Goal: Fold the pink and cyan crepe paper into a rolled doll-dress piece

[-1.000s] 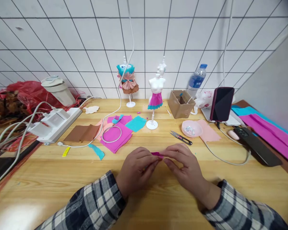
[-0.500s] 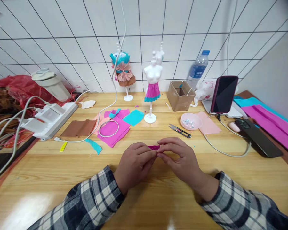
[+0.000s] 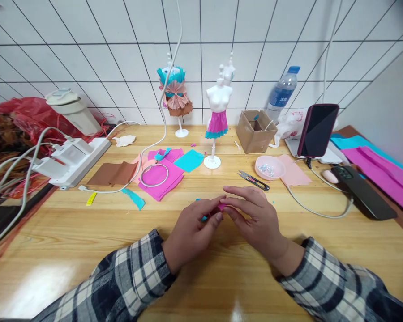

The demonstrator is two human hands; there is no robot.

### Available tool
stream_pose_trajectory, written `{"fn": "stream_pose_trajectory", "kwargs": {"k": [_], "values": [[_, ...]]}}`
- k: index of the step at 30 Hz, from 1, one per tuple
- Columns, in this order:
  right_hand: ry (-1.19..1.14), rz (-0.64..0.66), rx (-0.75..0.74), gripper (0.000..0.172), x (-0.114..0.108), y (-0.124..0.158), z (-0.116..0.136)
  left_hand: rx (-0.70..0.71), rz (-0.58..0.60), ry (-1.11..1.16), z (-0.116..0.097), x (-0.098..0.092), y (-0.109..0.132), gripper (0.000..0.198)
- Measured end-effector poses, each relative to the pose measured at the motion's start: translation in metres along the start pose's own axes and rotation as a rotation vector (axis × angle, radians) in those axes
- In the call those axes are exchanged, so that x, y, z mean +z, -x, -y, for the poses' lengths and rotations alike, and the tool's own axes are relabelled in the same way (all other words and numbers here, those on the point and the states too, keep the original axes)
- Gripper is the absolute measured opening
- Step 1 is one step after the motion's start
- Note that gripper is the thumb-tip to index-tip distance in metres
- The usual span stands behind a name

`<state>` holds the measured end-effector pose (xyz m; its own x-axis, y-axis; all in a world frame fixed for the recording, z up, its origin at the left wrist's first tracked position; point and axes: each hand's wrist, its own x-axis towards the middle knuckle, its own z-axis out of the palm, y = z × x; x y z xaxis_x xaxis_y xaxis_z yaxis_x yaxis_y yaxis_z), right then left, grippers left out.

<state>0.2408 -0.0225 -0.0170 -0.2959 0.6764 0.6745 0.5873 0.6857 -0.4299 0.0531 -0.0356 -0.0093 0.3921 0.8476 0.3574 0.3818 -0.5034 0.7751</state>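
Note:
A small folded piece of magenta crepe paper [image 3: 221,206] with a bit of turquoise shows between my hands, mostly covered by fingers. My left hand [image 3: 193,230] pinches it from the left, thumb and fingers closed. From the right, my right hand [image 3: 257,221] grips its edge between thumb and fingertips. Beyond them stands a white mini dress form [image 3: 219,96] wearing a magenta skirt with a turquoise hem [image 3: 217,125]. Thread snips [image 3: 254,180] lie on the table past my right hand.
Magenta paper sheets [image 3: 161,188], a turquoise sheet [image 3: 190,161] and brown paper [image 3: 112,173] lie at left centre, crossed by a white cable. A pink dish of beads [image 3: 270,167], a cardboard box [image 3: 257,132] and phones [image 3: 362,192] are to the right. A power strip [image 3: 77,163] sits left.
My left hand has turned slightly, its thumb now showing on top, and turquoise on the paper has come into view. My right hand still pinches it. The camera view has shifted a little.

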Motion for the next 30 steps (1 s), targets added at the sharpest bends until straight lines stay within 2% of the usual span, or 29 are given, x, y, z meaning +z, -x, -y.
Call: {"fn": "stream_pose_trajectory", "kwargs": {"k": [5,12,15,20,23,26,30], "values": [[0.021,-0.036,0.06,0.009,-0.001,0.0,0.0,0.064,0.019,0.038,-0.002,0.0,0.003,0.034],[-0.138,0.105,0.198,0.009,-0.002,-0.002,0.001,0.182,0.191,-0.51,-0.012,-0.004,-0.001,0.036],[-0.239,0.137,0.252,0.01,-0.006,-0.005,0.001,0.222,0.174,-0.563,-0.009,-0.008,-0.003,0.035],[-0.348,0.049,0.42,0.012,-0.011,-0.007,-0.021,0.112,0.045,-0.545,0.011,-0.025,-0.022,0.024],[-0.336,0.109,0.357,0.01,-0.008,-0.003,-0.037,0.04,0.186,-0.613,0.021,-0.028,-0.041,0.028],[-0.29,0.163,0.241,0.014,-0.005,0.0,-0.043,-0.076,0.352,-0.641,0.023,-0.019,-0.054,0.032],[-0.164,0.202,0.08,0.022,-0.008,-0.001,-0.042,-0.155,0.355,-0.629,0.021,-0.009,-0.061,0.018]]}}
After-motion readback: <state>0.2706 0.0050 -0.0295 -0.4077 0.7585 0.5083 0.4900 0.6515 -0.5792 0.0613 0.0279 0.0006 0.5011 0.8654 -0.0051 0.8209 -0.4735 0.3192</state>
